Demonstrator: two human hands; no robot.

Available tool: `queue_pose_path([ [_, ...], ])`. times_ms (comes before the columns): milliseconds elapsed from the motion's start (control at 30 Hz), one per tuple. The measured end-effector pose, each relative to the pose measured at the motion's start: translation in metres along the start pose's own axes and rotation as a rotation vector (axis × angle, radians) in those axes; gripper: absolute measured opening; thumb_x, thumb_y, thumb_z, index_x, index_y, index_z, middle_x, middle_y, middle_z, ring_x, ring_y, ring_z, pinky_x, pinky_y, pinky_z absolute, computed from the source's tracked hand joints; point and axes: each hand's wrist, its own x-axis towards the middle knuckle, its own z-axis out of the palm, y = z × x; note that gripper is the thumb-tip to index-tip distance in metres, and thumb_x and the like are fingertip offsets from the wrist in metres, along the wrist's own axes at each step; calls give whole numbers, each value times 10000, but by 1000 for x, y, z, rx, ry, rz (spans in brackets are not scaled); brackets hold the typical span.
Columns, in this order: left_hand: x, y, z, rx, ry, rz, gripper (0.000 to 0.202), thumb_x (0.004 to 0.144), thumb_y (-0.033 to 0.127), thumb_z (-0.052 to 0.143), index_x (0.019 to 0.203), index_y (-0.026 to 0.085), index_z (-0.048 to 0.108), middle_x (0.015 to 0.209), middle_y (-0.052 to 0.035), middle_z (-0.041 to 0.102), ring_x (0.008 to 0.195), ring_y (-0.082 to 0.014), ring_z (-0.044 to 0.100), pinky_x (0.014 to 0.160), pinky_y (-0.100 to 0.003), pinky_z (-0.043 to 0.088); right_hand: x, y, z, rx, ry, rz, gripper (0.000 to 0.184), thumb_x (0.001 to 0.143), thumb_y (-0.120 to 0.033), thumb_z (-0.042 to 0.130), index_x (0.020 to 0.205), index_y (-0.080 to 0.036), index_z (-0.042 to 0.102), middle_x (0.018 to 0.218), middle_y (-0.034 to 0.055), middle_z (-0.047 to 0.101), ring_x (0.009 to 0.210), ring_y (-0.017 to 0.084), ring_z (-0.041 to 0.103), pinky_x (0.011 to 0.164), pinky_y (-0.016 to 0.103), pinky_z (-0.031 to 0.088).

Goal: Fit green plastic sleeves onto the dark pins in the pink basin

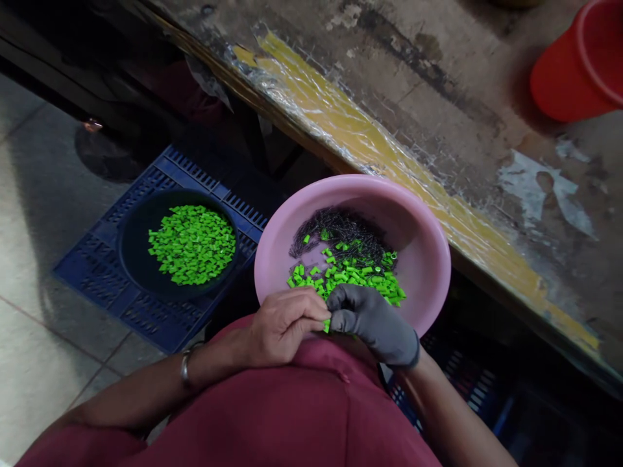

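Observation:
My bare left hand (289,324), with a metal bangle at the wrist, pinches a small green plastic piece (326,325) at the near rim of a pink basin. Against it, fingertip to fingertip, my right hand (372,321) in a grey glove is closed in a pinch; what lies between its fingers is hidden. Inside the pink basin (428,259) are a pile of loose short green plastic pieces (363,277) and, behind them, a heap of thin dark metal parts (341,227), too fine to make out singly.
To the left, a dark round basin (130,243) full of similar green pieces (192,246) rests on a blue slotted plastic crate (160,324). A worn workbench (438,117) with yellow, plastic-covered edging runs diagonally beyond the pink basin. A red bucket (559,78) stands on it.

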Motion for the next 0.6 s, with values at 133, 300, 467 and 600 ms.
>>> queue_pose_path([
  [133, -16, 6, -29, 177, -11, 42, 158, 828, 60, 532, 940, 155, 592, 829, -67, 648, 777, -153, 611, 729, -298, 503, 23, 1, 6, -122, -105, -45, 331, 799, -493, 639, 759, -164, 624, 680, -19, 608, 607, 105, 515, 546, 215, 395],
  [300, -42, 6, -103, 837, 244, -182, 72, 808, 134, 588, 867, 175, 598, 806, -19, 620, 773, -164, 604, 727, -291, 484, 66, 0, 3, -1137, 26, -217, 163, 916, -240, 534, 868, -183, 678, 832, 42, 675, 811, 164, 593, 735, 279, 425],
  [467, -39, 18, -113, 1232, 385, -121, 179, 815, 181, 608, 993, 175, 629, 986, -54, 589, 964, -233, 562, 888, -391, 446, 92, 7, 6, -1426, 21, -240, 229, 919, -117, 442, 971, -141, 664, 954, 151, 669, 938, 264, 577, 749, 368, 405],
  [600, -6, 21, -61, 928, 36, -15, 130, 857, 152, 550, 966, 166, 619, 952, -60, 624, 914, -197, 555, 855, -363, 455, 96, 14, 12, -1501, 13, -235, 257, 933, -115, 397, 999, -136, 644, 967, 155, 666, 961, 271, 574, 760, 373, 403],
])
